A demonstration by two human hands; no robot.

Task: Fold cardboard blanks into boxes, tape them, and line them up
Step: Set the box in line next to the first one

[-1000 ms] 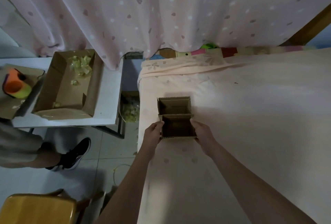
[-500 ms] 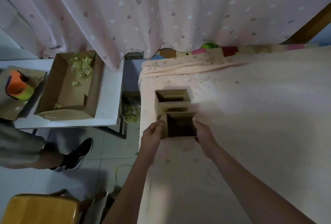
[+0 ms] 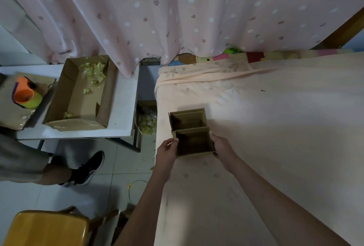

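Two small open-topped cardboard boxes stand in a row on the peach bed sheet (image 3: pixel 275 127), touching each other. The near box (image 3: pixel 194 144) is held from both sides: my left hand (image 3: pixel 166 150) grips its left wall with the thumb at the rim, and my right hand (image 3: pixel 223 148) clasps its right wall. The far box (image 3: pixel 187 118) sits just beyond it, free of both hands. Both boxes show dark, empty insides.
A white side table (image 3: pixel 122 112) at the left carries a large open carton (image 3: pixel 78 96) with crumpled yellowish scraps and an orange tape roll (image 3: pixel 25 94). Another person's leg and black shoe (image 3: pixel 86 169) stand on the tiled floor. A yellow stool (image 3: pixel 45 228) is near left. A dotted curtain hangs behind.
The near box has been pressed against the far box, and both slid a little away and back; the two now sit flush in line. Both hands stay on the near box.
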